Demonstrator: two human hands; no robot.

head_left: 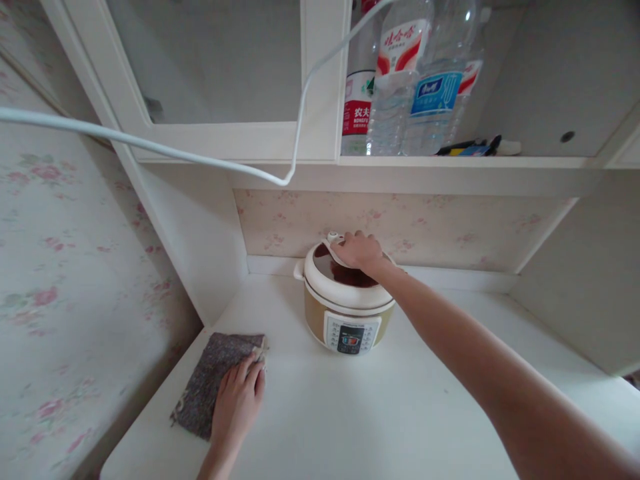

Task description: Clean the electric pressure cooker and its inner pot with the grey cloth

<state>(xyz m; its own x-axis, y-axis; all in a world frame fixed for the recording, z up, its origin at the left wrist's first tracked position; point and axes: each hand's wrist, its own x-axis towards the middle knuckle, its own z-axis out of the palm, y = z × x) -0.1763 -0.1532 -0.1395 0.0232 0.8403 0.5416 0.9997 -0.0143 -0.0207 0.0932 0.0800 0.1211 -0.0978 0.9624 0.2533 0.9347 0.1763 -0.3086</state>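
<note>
A white and gold electric pressure cooker (315, 310) stands on the white countertop (400, 413) near the back wall. Its lid has a dark top and a white handle across it. My right hand (357, 251) is closed around that lid handle, and the lid sits on the pot. To the left, a folded grey-brown cloth (207, 377) lies flat on the counter. My left hand (237, 400) rests on the cloth's right side, palm down, with the fingers stretched over it. The cooker's control panel (351, 333) faces me.
Above the counter runs a white cabinet (240, 141) with several plastic bottles (400, 80) and small items on its shelf. A white cable (200, 157) hangs across the front of the cabinet. Flowered wallpaper (45, 267) covers the wall at left.
</note>
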